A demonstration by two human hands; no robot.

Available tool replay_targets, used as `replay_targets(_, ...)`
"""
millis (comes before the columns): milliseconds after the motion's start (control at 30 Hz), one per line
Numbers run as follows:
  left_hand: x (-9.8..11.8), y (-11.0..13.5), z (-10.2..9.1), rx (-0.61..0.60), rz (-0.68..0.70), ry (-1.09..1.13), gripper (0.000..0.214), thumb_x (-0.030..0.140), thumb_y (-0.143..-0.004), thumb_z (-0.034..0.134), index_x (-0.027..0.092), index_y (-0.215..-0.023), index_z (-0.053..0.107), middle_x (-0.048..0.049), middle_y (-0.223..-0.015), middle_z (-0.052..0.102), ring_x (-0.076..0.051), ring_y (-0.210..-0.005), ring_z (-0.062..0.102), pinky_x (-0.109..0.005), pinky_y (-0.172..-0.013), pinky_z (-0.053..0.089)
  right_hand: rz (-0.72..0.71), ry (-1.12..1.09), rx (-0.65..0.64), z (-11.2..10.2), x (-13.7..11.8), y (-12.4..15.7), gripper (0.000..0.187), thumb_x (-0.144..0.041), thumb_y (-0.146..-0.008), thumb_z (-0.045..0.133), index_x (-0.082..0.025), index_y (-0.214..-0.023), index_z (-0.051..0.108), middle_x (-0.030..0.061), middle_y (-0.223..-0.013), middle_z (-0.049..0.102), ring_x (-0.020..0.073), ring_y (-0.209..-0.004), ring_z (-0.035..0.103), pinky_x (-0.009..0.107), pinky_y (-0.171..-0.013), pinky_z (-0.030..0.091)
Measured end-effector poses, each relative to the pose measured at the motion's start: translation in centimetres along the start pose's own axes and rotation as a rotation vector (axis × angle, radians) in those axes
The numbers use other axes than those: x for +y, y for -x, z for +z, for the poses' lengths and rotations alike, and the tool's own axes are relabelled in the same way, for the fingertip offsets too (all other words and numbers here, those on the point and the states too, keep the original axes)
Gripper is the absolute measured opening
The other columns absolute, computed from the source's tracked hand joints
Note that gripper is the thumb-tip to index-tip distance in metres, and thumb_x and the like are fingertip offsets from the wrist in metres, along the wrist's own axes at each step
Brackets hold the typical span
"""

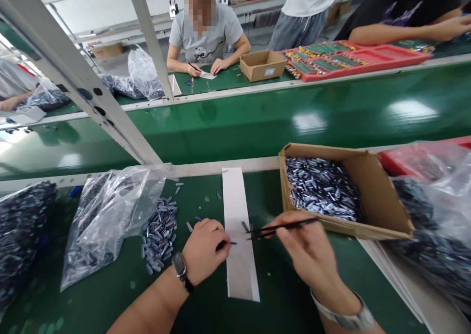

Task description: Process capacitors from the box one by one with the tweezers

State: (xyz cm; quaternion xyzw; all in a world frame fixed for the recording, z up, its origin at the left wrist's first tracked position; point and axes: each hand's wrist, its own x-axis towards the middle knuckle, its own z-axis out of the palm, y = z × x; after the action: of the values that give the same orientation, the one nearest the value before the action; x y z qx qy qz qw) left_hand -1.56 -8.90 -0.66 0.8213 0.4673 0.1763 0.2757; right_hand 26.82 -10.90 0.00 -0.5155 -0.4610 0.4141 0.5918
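Pointing black tweezers (pixel 300 223) leftward, the right hand (pixel 309 249)

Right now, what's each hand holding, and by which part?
The right hand holds black tweezers around their middle; the left hand seems to pinch a small dark piece, held end hidden.
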Motion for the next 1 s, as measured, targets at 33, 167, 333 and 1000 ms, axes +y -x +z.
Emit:
replay_targets(33, 0.1, 0.0, -0.1, -0.006, -0.007, 0.016, 0.018, 0.011, -0.104, 0.093, 0.029, -0.103, 0.097, -0.0042, -0.104, 0.086, -0.026, -0.100, 0.080, -0.042, -0.102, 0.070, 0.044, 0.005, -0.101, 0.7, 0.0, 0.2, 0.047, -0.077, -0.108, 0.101, -0.035, -0.109, 0.081, 0.0063, -0.097, 0.088, 0.0287, -0.077, 0.090, 0.045, -0.072, 0.083)
replay_targets(167, 0.2, 0.1, -0.5, -0.023, -0.033, 0.071, 0.017, 0.012, -0.099, 0.094, 0.029, -0.099, 0.097, -0.0047, -0.107, 0.087, -0.028, -0.104, 0.082, -0.044, -0.107, 0.070, 0.177, 0.056, -0.311, 1.6, 0.7, 0.2, 0.064, -0.095, -0.109, 0.089, -0.032, -0.103, 0.081, 0.0069, -0.096, 0.086, 0.0271, -0.078, 0.088, 0.041, -0.075, 0.082)
replay_targets(333, 0.0, 0.4, -1.0, -0.043, -0.044, 0.123, 0.020, 0.012, -0.097, 0.094, 0.030, -0.105, 0.097, -0.0052, -0.114, 0.089, -0.029, -0.110, 0.084, -0.045, -0.110, 0.071, 0.246, 0.077, -0.346, 1.5, 1.4, -0.1, 0.069, -0.100, -0.106, 0.087, -0.032, -0.105, 0.078, 0.0066, -0.099, 0.085, 0.0280, -0.083, 0.086, 0.043, -0.081, 0.080)
replay_targets(1000, -0.5, 0.0, -0.3, 0.011, 0.054, 0.037, 0.023, 0.007, -0.099, 0.094, 0.029, -0.101, 0.101, -0.0056, -0.112, 0.089, -0.026, -0.103, 0.083, -0.042, -0.102, 0.073, 0.331, 0.065, -0.335, 2.0, 0.9, -0.8, 0.071, -0.101, -0.098, 0.096, -0.034, -0.101, 0.074, 0.0044, -0.094, 0.082, 0.0320, -0.080, 0.089, 0.050, -0.082, 0.083)
